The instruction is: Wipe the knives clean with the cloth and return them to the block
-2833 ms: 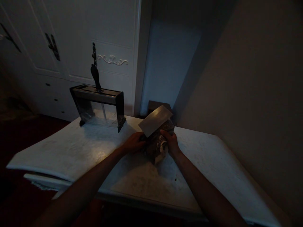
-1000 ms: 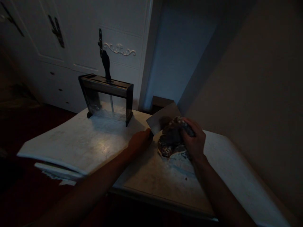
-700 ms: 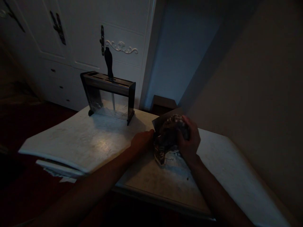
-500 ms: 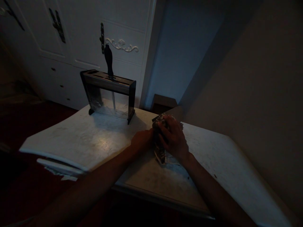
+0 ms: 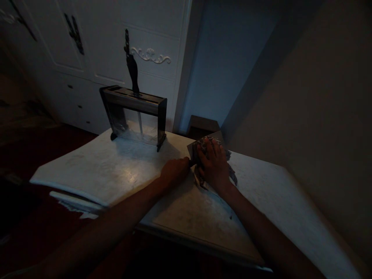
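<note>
Steel cleaver [image 5: 192, 150], right of knife block [image 5: 132, 100], long axis pointing away rightward; left hand [image 5: 175, 171] clamping handle [image 5: 191, 162], right hand [image 5: 215, 167] splayed over wad [image 5: 233, 176].

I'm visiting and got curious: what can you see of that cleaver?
The cleaver has a broad, flat blade that looks like dull grey metal and a dark handle gripped in the left hand. The blade extends away from the person, to the right, over the pale table. A corner and some far edge show; a patterned cloth under the spread right hand hides much. Whether it touches the table is unclear.
</note>
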Demonstrator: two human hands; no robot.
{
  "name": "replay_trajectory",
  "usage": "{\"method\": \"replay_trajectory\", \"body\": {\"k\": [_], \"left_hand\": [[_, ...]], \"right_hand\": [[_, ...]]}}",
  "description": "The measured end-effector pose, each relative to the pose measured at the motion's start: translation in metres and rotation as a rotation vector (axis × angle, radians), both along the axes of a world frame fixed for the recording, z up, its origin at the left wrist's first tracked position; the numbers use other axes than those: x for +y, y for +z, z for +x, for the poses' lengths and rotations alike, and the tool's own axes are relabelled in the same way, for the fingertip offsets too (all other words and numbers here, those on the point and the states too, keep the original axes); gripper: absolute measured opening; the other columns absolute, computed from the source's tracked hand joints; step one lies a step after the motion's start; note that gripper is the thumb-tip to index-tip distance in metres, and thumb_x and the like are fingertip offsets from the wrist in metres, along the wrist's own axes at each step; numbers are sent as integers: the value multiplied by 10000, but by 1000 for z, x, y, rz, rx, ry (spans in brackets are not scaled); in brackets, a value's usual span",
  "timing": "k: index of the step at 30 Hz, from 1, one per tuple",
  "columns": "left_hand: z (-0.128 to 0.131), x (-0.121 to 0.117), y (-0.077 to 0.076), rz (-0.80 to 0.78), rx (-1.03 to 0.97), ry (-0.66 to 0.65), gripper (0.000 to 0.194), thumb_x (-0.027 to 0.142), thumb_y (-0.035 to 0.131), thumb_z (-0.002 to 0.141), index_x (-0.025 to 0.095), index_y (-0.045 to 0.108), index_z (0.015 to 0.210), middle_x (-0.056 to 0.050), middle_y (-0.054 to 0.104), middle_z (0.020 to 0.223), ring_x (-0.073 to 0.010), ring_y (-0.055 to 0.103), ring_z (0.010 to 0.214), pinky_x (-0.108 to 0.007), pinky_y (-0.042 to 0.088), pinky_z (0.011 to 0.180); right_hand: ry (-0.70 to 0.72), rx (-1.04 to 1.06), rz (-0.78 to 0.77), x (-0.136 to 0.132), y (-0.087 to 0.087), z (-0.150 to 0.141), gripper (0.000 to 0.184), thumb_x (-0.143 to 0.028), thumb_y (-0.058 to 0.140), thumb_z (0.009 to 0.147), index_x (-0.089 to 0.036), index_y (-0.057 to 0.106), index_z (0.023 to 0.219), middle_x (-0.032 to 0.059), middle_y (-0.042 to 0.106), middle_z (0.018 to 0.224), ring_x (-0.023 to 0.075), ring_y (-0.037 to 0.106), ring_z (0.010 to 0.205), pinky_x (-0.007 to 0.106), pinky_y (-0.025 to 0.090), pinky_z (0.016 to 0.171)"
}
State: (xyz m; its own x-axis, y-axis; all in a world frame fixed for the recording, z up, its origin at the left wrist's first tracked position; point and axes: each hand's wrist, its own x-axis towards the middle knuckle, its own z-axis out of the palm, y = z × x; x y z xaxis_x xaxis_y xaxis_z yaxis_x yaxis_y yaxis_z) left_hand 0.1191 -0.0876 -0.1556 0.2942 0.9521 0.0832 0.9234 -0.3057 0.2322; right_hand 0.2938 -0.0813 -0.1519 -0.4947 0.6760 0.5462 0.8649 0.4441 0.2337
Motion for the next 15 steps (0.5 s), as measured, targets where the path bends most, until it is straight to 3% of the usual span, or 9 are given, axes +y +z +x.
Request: {"method": "replay_trajectory", "body": {"k": [8, 15], "left_hand": [[0, -1, 3, -21, 14, 6, 300, 350, 447, 928, 147, 614, 1073, -166, 703, 981, -313, 687, 907, -359, 469, 708], [-1, 9, -1, -25, 13, 6, 358, 431, 460, 915, 163, 641, 1069, -164, 695, 971, -310, 681, 871, -352, 469, 684]], "right_hand": [[-172, 55, 52, 21, -1, 27, 806, -134, 698, 745, -141, 366, 1480, 233, 284, 1543, 459, 277, 1376, 624, 328, 1046], [-330, 87, -36, 33, -1, 52, 678, -80, 615, 749, -152, 464, 1406, 228, 495, 1363, 387, 532, 1103, 492, 511, 833]]}}
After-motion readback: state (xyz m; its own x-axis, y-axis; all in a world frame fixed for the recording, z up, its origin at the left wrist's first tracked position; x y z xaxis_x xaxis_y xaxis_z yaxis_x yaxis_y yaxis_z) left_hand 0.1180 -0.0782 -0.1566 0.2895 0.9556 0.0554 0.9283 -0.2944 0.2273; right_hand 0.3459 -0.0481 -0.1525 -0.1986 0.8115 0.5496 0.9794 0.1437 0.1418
